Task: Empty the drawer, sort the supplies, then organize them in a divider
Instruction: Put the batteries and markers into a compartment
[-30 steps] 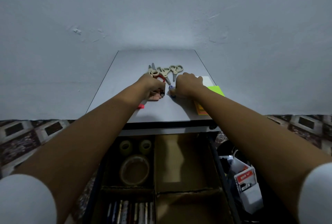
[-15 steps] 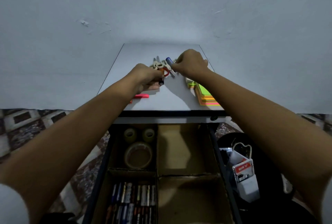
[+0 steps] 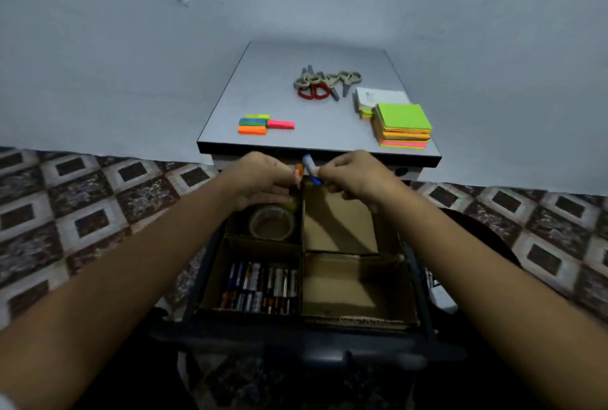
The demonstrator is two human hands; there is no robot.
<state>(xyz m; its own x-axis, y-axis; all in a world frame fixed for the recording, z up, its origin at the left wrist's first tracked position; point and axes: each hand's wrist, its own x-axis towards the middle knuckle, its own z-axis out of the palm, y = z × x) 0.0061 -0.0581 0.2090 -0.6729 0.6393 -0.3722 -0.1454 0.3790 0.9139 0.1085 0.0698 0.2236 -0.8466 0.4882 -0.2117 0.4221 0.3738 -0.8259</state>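
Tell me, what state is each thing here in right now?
Drawer, pulled open.
Left hand, gripping a small orange thing.
Right hand, gripping a blue-capped stick.
Tape roll, lying flat in the drawer's far left compartment.
Scissors, heaped together on the table.
Sticky notes, stacked on the table.

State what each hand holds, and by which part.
Left hand pinches a small orange item, grip point hidden. Right hand pinches a blue-and-white stick by its lower end.
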